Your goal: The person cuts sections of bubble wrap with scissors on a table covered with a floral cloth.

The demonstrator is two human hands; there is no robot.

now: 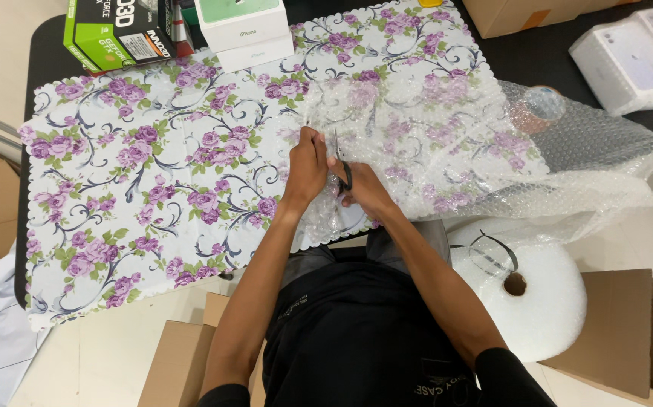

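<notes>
A sheet of clear bubble wrap [447,143] lies across the right half of a table covered by a white cloth with purple flowers [138,181]. My left hand [307,166] presses down on the left edge of the wrap, fingers closed on it. My right hand [360,188] grips black-handled scissors [341,169], whose blades point away from me into the wrap. The two hands touch each other near the table's front edge.
A big roll of bubble wrap [530,290] stands on the floor at my right, between cardboard boxes [620,332]. At the table's far edge sit a green box [115,30] and white boxes [243,30]. A tape roll [541,105] lies under the wrap.
</notes>
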